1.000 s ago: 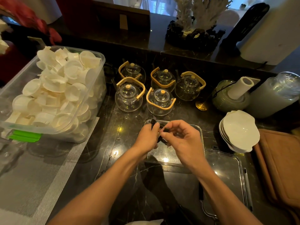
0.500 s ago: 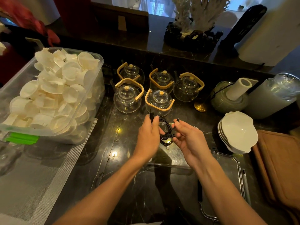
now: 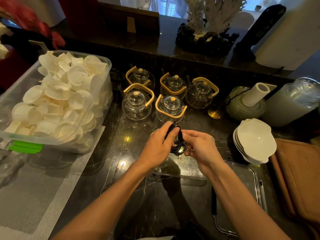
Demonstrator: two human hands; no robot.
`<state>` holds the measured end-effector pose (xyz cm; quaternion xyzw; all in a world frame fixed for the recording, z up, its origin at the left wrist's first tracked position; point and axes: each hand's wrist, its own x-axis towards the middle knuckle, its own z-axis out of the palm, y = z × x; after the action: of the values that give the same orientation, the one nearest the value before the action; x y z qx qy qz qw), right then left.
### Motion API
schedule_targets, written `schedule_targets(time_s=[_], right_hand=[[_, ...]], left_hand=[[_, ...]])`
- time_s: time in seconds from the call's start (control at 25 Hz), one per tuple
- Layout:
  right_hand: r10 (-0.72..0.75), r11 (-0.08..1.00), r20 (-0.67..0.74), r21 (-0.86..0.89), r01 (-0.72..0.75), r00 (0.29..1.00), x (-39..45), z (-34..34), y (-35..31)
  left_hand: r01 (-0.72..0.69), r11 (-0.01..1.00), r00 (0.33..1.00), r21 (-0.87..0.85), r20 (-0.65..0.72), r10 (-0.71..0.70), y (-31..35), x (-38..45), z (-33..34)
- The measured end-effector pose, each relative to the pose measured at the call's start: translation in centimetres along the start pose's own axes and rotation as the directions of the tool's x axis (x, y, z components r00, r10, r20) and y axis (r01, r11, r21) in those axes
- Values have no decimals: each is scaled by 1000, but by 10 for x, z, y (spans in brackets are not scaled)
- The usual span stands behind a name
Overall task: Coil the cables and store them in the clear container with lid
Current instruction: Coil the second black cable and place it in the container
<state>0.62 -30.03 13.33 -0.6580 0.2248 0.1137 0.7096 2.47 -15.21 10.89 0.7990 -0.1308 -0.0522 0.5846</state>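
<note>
- Your left hand [image 3: 158, 146] grips the upper strands of the black cable [image 3: 178, 144], fingers curled round them, with one cable end poking up past your fingertips.
- Your right hand [image 3: 200, 149] pinches the same cable from the right, thumb and fingers closed on the coiled loops that hang between your two hands.
- The cable sits above the far part of the clear container [image 3: 187, 172], which lies on the dark desk [image 3: 138, 196] directly under your hands; you cannot tell whether the loops touch it.
- The clear lid [image 3: 249, 184] lies flat just right of the container, near your right forearm.
- Five glass teapots [image 3: 170, 108] with wooden handles stand just beyond your hands.
- A large plastic bin [image 3: 97, 108] of white cups sits at the far left on a grey mat [image 3: 43, 187].
- A stack of white bowls [image 3: 254, 141] rests to the right, beside a brown board [image 3: 297, 179].
</note>
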Motion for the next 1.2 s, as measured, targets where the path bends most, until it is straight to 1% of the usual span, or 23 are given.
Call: schedule_targets(time_s=[0.12,0.2,0.28,0.4,0.52,0.6,0.72,0.8,0.92,1.0,1.08,1.16,1.2], right_hand=[[-10,999,11,-43,10,1000,2,2,5],[-22,999,76,-42,25,997,1,3,10],[-48,998,168,37,43,985,1,2,13],[-119,987,224,135,90,967,1,1,15],[-197,968,263,207,144,945,-1,4,18],[-227,957,271,241,162,935,-2,3,20],[-248,961,301,198,194,921,2,-4,20],[-264,959,307,182,216,914,2,-6,20],[-272,934,247,302,193,930,-3,1,23],[-246,906,184,392,158,952,-4,6,26],[-182,868,119,485,103,976,-5,6,27],[-157,863,89,497,93,983,-5,5,28],[-154,886,77,452,103,985,-5,5,28]], left_hand=[[-26,999,1000,37,14,26,1,-1,1],[-18,999,1000,39,25,17,2,0,-1],[20,1000,1000,-4,4,-20,2,2,-6],[142,987,990,-77,-6,-143,6,5,-8],[270,939,962,-215,16,-273,12,7,-6],[330,902,943,-279,47,-330,14,8,-4],[375,873,926,-311,76,-371,14,9,-3],[423,827,906,-369,144,-399,13,9,-4],[492,736,870,-465,243,-428,14,11,-4],[489,749,872,-447,237,-428,12,10,0],[471,805,882,-362,202,-425,10,4,8],[404,890,914,-209,128,-385,7,-1,14],[363,921,931,-141,94,-353,5,-3,15]])
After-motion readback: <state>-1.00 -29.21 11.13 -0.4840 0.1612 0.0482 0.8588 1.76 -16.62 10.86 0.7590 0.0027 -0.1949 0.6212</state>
